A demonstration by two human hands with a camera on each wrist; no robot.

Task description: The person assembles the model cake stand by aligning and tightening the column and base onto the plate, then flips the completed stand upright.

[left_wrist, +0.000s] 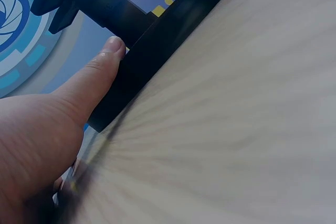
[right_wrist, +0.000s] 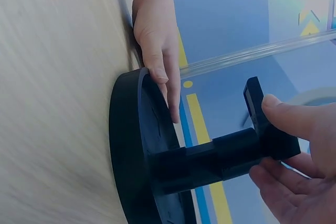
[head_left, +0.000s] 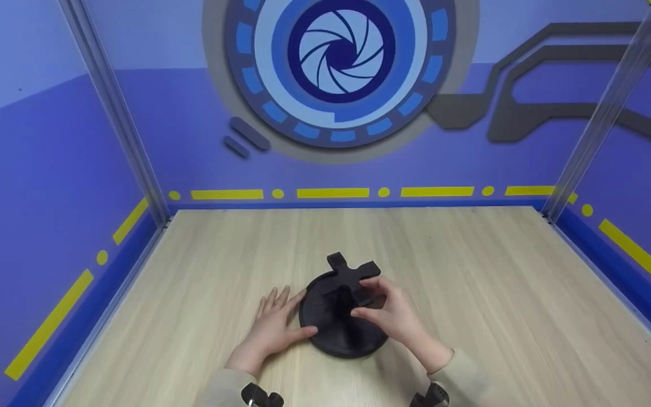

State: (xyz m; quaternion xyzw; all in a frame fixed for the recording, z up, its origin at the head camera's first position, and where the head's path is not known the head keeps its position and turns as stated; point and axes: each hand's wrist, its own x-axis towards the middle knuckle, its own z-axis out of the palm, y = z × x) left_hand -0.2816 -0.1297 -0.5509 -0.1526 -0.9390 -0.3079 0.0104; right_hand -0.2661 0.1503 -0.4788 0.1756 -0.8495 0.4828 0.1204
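Observation:
A black round base lies flat on the table, with a thick post rising from its middle. On top of the post sits a black cross-shaped handle with stubby arms. My right hand holds this handle, the thumb on one arm and curled fingers at another, as the right wrist view shows. Left of the base, my left hand lies with its fingers spread and straight. Its thumb rests on the base's rim, and the index fingertip is at the rim's far left side.
The wooden tabletop extends around the base on every side. Blue panels with yellow dashes enclose it at the back and sides. Metal posts stand at the back corners. A dark wrist strap shows at the left sleeve.

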